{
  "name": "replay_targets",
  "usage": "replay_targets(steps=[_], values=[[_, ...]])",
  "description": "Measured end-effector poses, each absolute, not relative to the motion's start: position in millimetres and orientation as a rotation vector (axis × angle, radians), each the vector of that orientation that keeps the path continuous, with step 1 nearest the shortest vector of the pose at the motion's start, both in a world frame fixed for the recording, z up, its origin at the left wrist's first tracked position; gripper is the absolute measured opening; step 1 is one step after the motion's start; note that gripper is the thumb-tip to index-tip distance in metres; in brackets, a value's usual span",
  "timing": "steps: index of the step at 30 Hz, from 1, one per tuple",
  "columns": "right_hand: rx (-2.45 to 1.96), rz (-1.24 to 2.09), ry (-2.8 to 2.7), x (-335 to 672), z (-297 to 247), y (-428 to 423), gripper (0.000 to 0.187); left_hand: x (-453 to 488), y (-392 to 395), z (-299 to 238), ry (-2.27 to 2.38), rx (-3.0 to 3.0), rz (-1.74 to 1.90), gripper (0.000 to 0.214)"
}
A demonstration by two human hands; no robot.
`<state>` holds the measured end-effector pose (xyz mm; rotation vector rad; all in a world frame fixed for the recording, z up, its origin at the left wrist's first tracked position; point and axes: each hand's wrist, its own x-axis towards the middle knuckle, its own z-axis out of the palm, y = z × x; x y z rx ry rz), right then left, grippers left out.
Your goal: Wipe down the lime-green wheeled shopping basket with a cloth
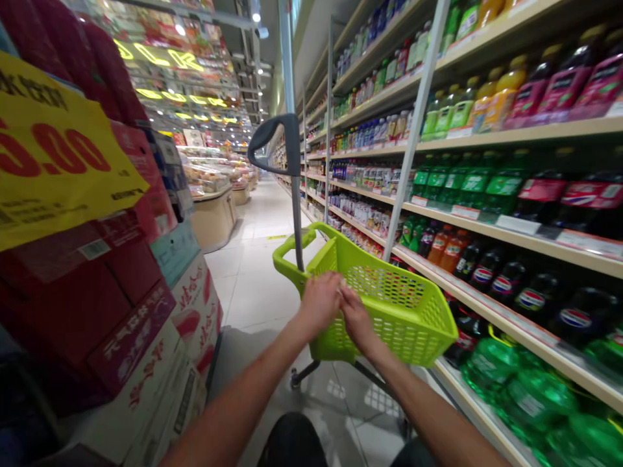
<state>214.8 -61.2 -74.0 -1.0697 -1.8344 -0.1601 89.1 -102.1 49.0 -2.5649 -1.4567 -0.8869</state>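
Observation:
In front of me stands a lime-green shopping cart [409, 327] with a perforated basket. My left hand [320, 303] and my right hand [356, 316] meet at the near side of the basket, fingertips together. Both are closed in a pinch, slightly blurred. A small pale spot shows between the fingers, too small to name. Left of my hands, a grey pole rises from the cart and carries a dark grey handle [293, 146].
Shelves of drink bottles [501, 178] line the right side, with big green bottles [530, 389] at the bottom. Stacked cartons [73, 311] under a yellow price sign [58, 155] stand close on the left. A tiled aisle [257, 253] runs ahead past a wooden display counter [213, 220].

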Motion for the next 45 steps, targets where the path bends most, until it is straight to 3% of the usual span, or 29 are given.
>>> replay_targets(steps=[3,7,10,16,23,30,38,45], values=[[-1.093,-0.218,-1.971,217.7,-73.8,-57.2,0.042,54.5,-63.1,46.2,-1.575,-2.456,-0.494,0.052],[-1.126,-0.235,-2.128,221.8,-118.9,-82.5,0.043,40.3,-48.4,26.7,-1.56,-2.411,-0.344,0.061],[-1.163,-0.242,-2.123,232.8,-128.5,-101.0,0.043,43.9,-54.7,21.4,-1.543,-2.409,-0.329,0.066],[-1.163,-0.273,-1.924,250.0,-76.7,-85.0,0.045,58.1,-62.7,18.8,-1.562,-2.354,-0.374,0.066],[-1.264,-0.338,-2.107,274.3,-148.2,-120.3,0.053,72.8,-63.4,15.5,-1.567,-2.343,-0.32,0.066],[-1.305,-0.495,-1.774,344.6,-110.2,-124.0,0.055,92.8,-69.0,11.1,-1.582,-2.286,-0.39,0.062],[-1.393,-0.414,-1.88,342.5,-177.5,-142.2,0.052,103.6,-67.4,4.8,-1.55,-2.319,-0.426,0.065],[-1.551,-0.544,-1.473,431.2,-120.1,-136.2,0.047,109.3,-67.4,1.7,-1.573,-2.28,-0.463,0.066]])
